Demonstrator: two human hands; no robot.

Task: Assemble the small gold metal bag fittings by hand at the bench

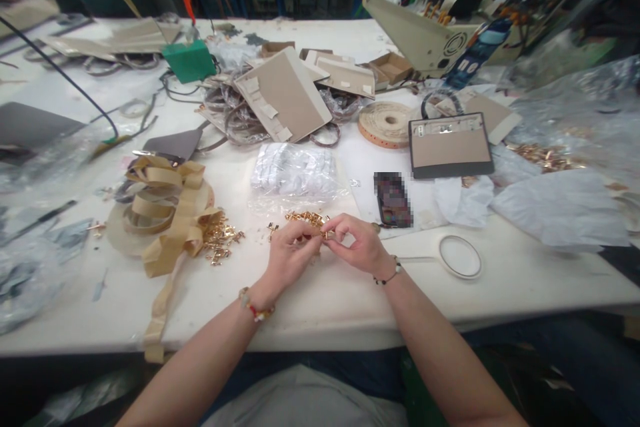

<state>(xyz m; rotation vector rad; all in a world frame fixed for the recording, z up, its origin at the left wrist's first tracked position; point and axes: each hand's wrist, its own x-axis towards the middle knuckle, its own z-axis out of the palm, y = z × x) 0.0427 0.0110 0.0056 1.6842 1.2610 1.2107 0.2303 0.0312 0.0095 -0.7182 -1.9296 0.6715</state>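
On the near side of the clear plastic packet (295,173), which I take as my landmark, my two hands meet above the white table (210,320). My left hand (293,253) has its thumb and fingertips pressed together, and my right hand (357,243) does the same from the other side, its thumb and forefinger making a loop. Between them they pinch a small gold-coloured metal piece (327,235); its exact shape I cannot tell, because my fingers cover most of it. I wear a bead bracelet (256,307) on the left wrist and a thin dark bracelet (387,272) on the right one.

Just behind my fingertips, between them and the packet, lies a small heap of gold-coloured pieces (304,217). To the left of the packet and nearer to me is a larger heap of similar pieces (223,240), touching a loose tan ribbon (155,210) in many loops. To the right of the packet are a phone (393,199) and, beyond this, a dark-edged beige panel (450,147). Nearer to me on that side lies a white ring-shaped roll (460,257). Behind the packet, a large beige board (285,97) rests tilted on a pile; farther back to the left is a green box (190,60).
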